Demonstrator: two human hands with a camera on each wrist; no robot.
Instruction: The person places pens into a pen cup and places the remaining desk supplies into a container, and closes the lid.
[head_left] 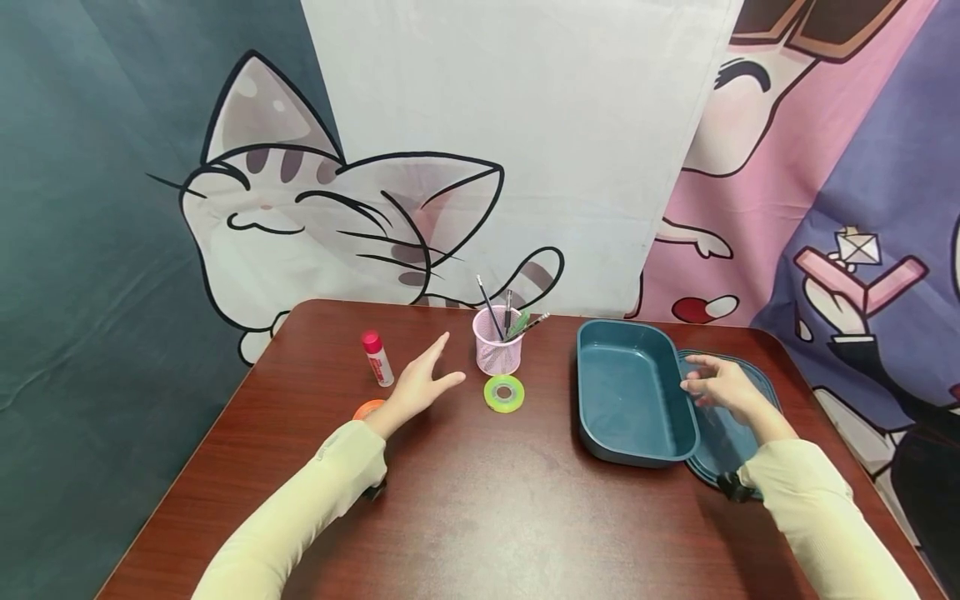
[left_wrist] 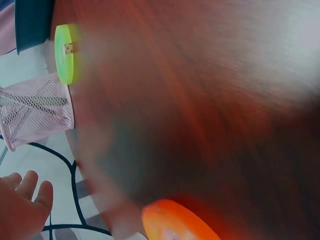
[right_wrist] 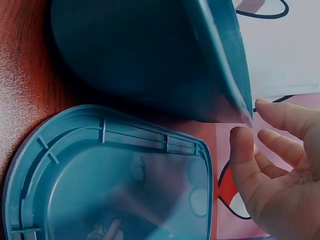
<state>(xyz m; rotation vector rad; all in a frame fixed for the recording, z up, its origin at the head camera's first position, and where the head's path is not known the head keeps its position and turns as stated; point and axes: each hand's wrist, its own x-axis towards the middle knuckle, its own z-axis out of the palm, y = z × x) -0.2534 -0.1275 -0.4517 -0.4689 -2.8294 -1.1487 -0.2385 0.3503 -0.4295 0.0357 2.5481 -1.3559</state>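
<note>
Left hand (head_left: 418, 383): empty, fingers extended, between red-capped glue stick (head_left: 378, 360) and pink mesh pencil cup (head_left: 497, 357). Right hand (head_left: 726, 387): unclenched, grasping nothing, near teal container (head_left: 630, 400), above matching lid (head_left: 723, 442).

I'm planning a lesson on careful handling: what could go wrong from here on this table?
The left hand is between the glue stick and the pencil cup; a sideways sweep might topple either.
The right hand is close to the rim of the blue-green box; a bump could push it onto the lid beside it.
Pencils lean out of the cup and could snag.
</note>
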